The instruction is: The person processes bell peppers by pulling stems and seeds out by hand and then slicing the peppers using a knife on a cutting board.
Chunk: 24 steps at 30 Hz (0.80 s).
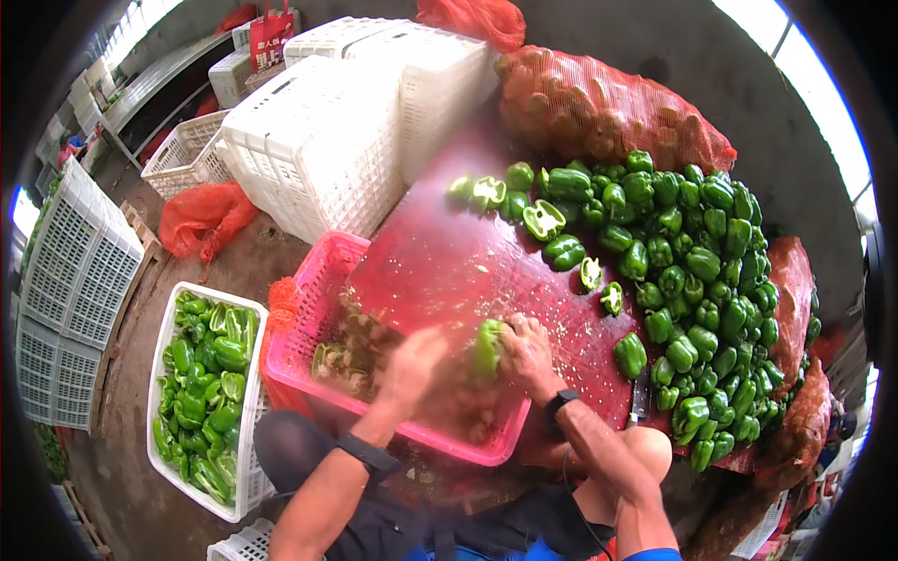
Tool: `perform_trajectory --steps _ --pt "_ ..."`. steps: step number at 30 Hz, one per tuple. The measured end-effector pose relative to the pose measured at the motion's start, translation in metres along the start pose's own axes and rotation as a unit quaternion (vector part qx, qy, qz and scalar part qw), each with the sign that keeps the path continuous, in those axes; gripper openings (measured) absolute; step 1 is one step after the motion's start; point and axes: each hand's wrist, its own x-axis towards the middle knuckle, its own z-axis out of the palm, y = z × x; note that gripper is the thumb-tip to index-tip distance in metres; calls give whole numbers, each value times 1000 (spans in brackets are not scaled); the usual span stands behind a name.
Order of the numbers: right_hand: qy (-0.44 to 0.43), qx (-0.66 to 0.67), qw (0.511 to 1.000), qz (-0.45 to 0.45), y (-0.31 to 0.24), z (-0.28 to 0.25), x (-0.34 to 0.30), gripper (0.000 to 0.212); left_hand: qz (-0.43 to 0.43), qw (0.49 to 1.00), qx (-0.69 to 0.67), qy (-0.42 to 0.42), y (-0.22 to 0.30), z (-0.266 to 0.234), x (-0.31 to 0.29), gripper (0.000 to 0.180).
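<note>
My right hand (528, 353) grips a green bell pepper (486, 348), its fingers curled round the right side, over the near edge of the red tabletop (449, 262). My left hand (413, 366) hovers above a pink basket (316, 271) and is smeared by motion, so its fingers cannot be made out. Pale pepper cores and scraps (339, 363) lie in the basket. Beyond my right hand rest some cut pepper halves (544, 221). A knife (640, 397) lies close to my right knee, just below a single whole pepper (630, 354).
A large heap of whole green peppers (702, 271) covers the right side. Behind it lies a full red mesh sack (599, 103). White crates (309, 140) are stacked at the back left. On the floor at left stands a white crate of cut peppers (254, 425) beside red netting (201, 220).
</note>
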Motion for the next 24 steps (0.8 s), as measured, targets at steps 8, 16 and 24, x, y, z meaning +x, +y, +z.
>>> perform_trajectory --steps 8,16,24 --pt "51 48 991 111 -32 15 14 33 -247 937 -247 -18 11 14 1 45" --pt "-53 24 994 97 -60 27 30 35 -87 996 -3 17 -29 21 -5 58" --pt "-135 593 735 300 -54 -19 55 25 -199 980 22 -9 35 5 -13 38"
